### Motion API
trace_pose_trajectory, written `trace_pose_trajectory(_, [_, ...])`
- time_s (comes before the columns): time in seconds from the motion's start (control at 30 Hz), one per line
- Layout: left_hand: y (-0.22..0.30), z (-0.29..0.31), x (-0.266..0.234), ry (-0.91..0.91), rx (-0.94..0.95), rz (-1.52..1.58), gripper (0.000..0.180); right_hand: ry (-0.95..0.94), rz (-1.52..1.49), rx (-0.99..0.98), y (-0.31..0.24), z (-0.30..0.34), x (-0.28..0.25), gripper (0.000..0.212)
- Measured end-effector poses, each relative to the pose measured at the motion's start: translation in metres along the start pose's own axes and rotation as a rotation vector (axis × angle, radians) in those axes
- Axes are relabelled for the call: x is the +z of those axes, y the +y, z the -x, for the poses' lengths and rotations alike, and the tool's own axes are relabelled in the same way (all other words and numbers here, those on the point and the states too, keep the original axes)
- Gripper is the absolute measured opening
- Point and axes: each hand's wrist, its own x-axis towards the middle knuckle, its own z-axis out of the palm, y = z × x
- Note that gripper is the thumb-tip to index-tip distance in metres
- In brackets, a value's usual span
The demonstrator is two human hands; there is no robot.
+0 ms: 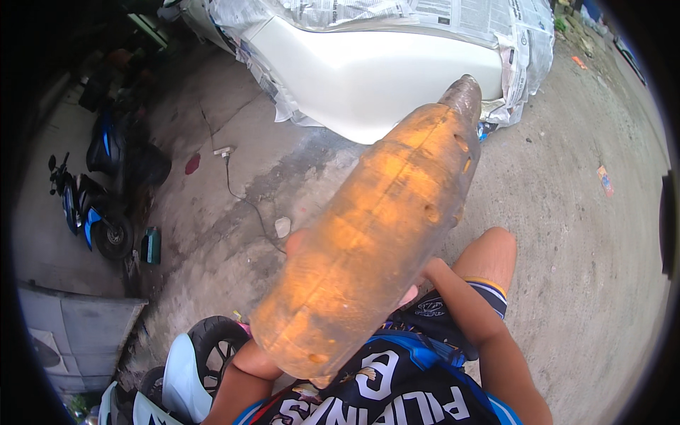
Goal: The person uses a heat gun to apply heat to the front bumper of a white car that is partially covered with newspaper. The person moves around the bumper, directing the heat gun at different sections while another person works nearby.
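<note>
A long, rounded orange body [375, 227], scuffed and darkly smudged, fills the middle of the view very close up. It tapers at the upper right into a grey-brown metal tip [465, 98], and small holes run along its right side. It looks like a power tool casing, but its exact kind does not show. My left hand [296, 242] shows only as a strip of skin at its left edge. My right hand [418, 285] is against its right edge, also mostly covered. Both hands appear closed on it from behind, with most fingers hidden.
Ahead stands a white car panel [368, 71], with newspaper [453, 21] masking around it. A black cord [248, 202] runs from a socket block [223, 151] on the concrete. Motorcycles [99, 205] stand at left beside a dark green container [151, 245]; a light-blue one [185, 375] is lower left.
</note>
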Motion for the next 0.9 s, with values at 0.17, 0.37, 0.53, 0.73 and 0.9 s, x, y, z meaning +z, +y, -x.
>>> trace_pose_trajectory(0.17, [-0.009,-0.006,-0.031,0.631,-0.160,0.655,0.021,0.187,0.041,0.031,-0.030,0.029,-0.001,0.037])
trace_pose_trajectory(0.37, [-0.028,0.001,-0.062,0.972,-0.198,0.677,0.011,0.759,0.056,0.047,-0.077,0.045,0.010,0.024])
trace_pose_trajectory(0.53, [-0.010,0.000,-0.036,0.065,-0.475,0.635,0.019,1.024,-0.266,0.004,-0.131,0.060,0.031,0.016])
trace_pose_trajectory(0.73, [0.040,-0.036,-0.117,0.016,-0.748,0.482,0.019,1.065,-0.362,-0.208,-0.207,0.105,0.040,0.022])
trace_pose_trajectory(0.9, [0.064,-0.077,-0.244,0.719,-0.555,0.958,0.016,0.934,-0.470,-0.156,-0.292,0.158,0.005,0.034])
